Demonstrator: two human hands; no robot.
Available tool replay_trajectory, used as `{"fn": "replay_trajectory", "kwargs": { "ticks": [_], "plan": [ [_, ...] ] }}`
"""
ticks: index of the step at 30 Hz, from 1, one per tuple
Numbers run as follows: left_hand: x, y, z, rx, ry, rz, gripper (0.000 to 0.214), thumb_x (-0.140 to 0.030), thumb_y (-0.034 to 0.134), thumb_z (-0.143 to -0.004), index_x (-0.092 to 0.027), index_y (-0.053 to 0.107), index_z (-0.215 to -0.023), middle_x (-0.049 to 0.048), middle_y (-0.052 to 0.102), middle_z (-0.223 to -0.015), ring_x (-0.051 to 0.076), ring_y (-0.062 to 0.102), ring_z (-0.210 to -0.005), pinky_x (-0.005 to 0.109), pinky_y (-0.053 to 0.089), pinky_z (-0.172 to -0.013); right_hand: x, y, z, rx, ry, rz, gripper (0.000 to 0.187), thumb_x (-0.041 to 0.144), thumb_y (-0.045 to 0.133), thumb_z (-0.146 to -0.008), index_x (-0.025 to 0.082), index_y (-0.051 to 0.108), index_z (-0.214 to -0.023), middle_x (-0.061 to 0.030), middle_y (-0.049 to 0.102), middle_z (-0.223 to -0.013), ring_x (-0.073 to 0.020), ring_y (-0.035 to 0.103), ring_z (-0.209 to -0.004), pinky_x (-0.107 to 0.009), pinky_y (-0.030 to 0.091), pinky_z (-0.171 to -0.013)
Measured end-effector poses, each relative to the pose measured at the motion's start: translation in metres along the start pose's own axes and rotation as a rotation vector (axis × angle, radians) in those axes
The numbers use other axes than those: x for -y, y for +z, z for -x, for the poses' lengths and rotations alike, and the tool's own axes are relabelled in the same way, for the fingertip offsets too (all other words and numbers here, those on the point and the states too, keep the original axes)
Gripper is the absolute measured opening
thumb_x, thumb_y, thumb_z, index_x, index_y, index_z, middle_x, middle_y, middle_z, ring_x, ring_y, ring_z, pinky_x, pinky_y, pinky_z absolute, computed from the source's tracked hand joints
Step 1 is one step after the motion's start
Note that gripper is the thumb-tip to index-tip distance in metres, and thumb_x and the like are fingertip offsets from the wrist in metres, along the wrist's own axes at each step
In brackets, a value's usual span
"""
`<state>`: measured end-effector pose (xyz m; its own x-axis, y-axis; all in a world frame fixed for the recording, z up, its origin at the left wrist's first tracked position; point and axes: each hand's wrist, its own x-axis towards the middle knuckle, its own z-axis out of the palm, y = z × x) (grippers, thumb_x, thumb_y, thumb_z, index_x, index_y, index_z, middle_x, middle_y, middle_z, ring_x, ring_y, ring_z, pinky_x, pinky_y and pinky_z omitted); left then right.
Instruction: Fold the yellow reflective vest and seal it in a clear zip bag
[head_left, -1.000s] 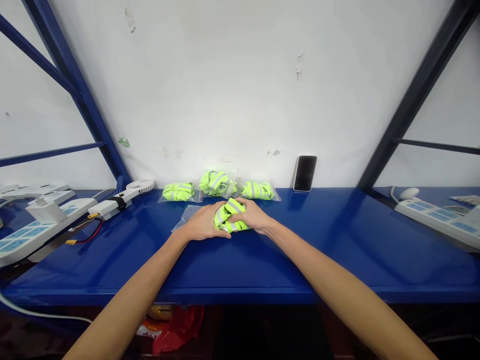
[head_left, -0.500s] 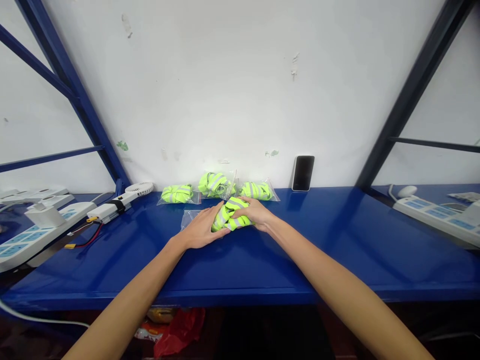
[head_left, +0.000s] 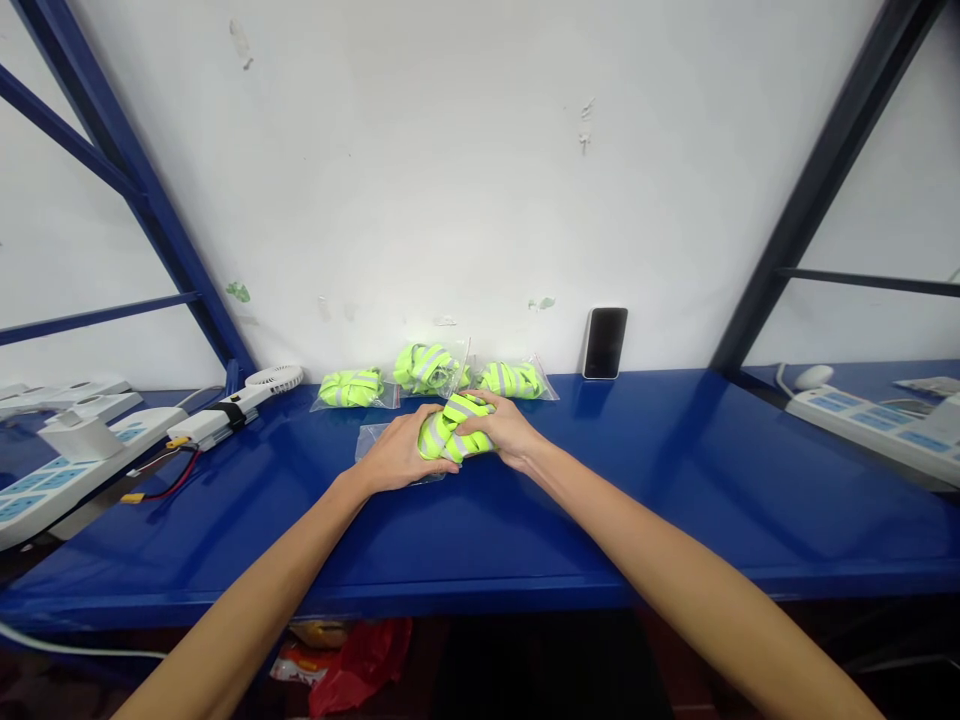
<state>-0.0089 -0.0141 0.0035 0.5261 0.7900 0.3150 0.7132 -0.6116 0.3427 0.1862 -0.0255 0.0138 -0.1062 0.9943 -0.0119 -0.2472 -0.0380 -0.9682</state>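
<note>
A bundle of neon-yellow reflective strap (head_left: 455,430) with grey stripes sits between my two hands, low over the blue table. My left hand (head_left: 399,450) curves round its left side, thumb along the front. From the right, my right hand (head_left: 510,432) wraps the other side, with the thumb on top and the remaining fingers hidden. A clear plastic bag (head_left: 368,438) lies flat on the table, partly under my left hand. Behind them, by the wall, rest three bagged bundles of the same strap: left (head_left: 351,388), middle (head_left: 426,368) and right (head_left: 512,379).
A phone-like device (head_left: 605,343) leans on the wall. At left are a white handheld fan (head_left: 274,379), a battery pack with wires (head_left: 208,428) and a power strip (head_left: 45,490). Another power strip (head_left: 885,425) lies at right. Blue metal posts (head_left: 150,210) frame the table (head_left: 480,550).
Both hands stay on the strap bundle and press in slightly closer around it. The whole view has shifted a little; the bagged bundles stay in place.
</note>
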Motion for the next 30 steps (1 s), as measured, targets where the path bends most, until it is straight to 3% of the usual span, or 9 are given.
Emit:
{"fn": "replay_trajectory", "kwargs": {
  "ticks": [6,11,17,20,23,26,28,30],
  "plan": [
    [0.001,0.005,0.001,-0.051,0.035,-0.024,0.091,-0.071,0.069,-0.06,-0.024,0.041,-0.133,0.0106,0.058,-0.128,0.034,0.054,-0.115,0.045,0.045,-0.093,-0.014,0.004,-0.002,0.007,-0.012,0.061,0.061,0.009,0.072,-0.046,0.02,0.063,-0.106,0.0006,0.066,-0.084,-0.0175,0.063,-0.072,-0.028,0.052,-0.061],
    [0.003,0.007,-0.004,-0.087,0.093,-0.031,0.092,-0.07,0.068,-0.062,-0.023,0.04,-0.136,0.0112,0.056,-0.13,0.034,0.054,-0.117,0.046,0.043,-0.097,-0.024,0.005,-0.003,0.001,-0.186,0.187,0.059,0.015,0.069,-0.053,0.021,0.06,-0.111,-0.001,0.065,-0.094,-0.0176,0.061,-0.081,-0.028,0.05,-0.069],
    [0.004,0.008,-0.001,-0.083,0.107,-0.038,0.099,-0.07,0.067,-0.063,-0.021,0.032,-0.142,0.0131,0.048,-0.139,0.034,0.047,-0.125,0.048,0.037,-0.103,-0.023,0.001,-0.006,0.043,-0.343,0.421,0.033,0.017,0.065,-0.059,0.019,0.061,-0.092,0.0034,0.059,-0.077,-0.0141,0.054,-0.068,-0.025,0.044,-0.063],
    [0.003,0.0,0.004,-0.061,0.123,-0.055,0.099,-0.068,0.064,-0.069,-0.021,0.025,-0.146,0.0134,0.042,-0.145,0.034,0.04,-0.131,0.049,0.033,-0.107,-0.019,0.001,-0.005,0.052,-0.503,0.541,0.021,0.013,0.061,-0.061,0.019,0.06,-0.081,0.0023,0.058,-0.078,-0.0151,0.055,-0.072,-0.027,0.044,-0.069],
    [0.004,-0.017,0.005,-0.056,0.135,-0.074,0.094,-0.065,0.06,-0.075,-0.022,0.02,-0.149,0.0131,0.038,-0.147,0.032,0.039,-0.133,0.046,0.032,-0.107,-0.014,0.0,0.0,0.126,-0.734,0.661,0.023,0.006,0.057,-0.062,0.019,0.061,-0.08,-0.0019,0.059,-0.092,-0.018,0.058,-0.088,-0.029,0.044,-0.08],
    [0.009,-0.033,-0.003,-0.01,0.152,-0.142,0.092,-0.067,0.067,-0.064,-0.022,0.039,-0.14,0.0124,0.053,-0.135,0.035,0.047,-0.124,0.046,0.036,-0.102,-0.012,0.001,0.006,0.28,-0.871,0.774,0.023,0.007,0.059,-0.067,0.02,0.062,-0.086,-0.0065,0.057,-0.108,-0.0204,0.058,-0.102,-0.03,0.043,-0.086],
    [0.012,-0.04,-0.009,0.091,0.18,-0.179,0.071,-0.066,0.071,-0.059,-0.023,0.06,-0.115,0.0079,0.066,-0.109,0.032,0.059,-0.104,0.042,0.04,-0.093,-0.012,0.002,0.01,0.38,-0.914,0.856,0.023,0.013,0.065,-0.07,0.021,0.061,-0.092,-0.009,0.053,-0.119,-0.0216,0.057,-0.108,-0.031,0.044,-0.087],
    [0.014,-0.043,-0.014,0.192,0.177,-0.174,0.05,-0.062,0.07,-0.06,-0.021,0.064,-0.09,0.0026,0.067,-0.083,0.025,0.063,-0.08,0.034,0.043,-0.078,-0.014,0.003,0.013,0.441,-0.931,0.931,0.03,0.019,0.071,-0.07,0.021,0.06,-0.098,-0.0104,0.05,-0.127,-0.023,0.055,-0.112,-0.031,0.044,-0.087]
  ]
}}
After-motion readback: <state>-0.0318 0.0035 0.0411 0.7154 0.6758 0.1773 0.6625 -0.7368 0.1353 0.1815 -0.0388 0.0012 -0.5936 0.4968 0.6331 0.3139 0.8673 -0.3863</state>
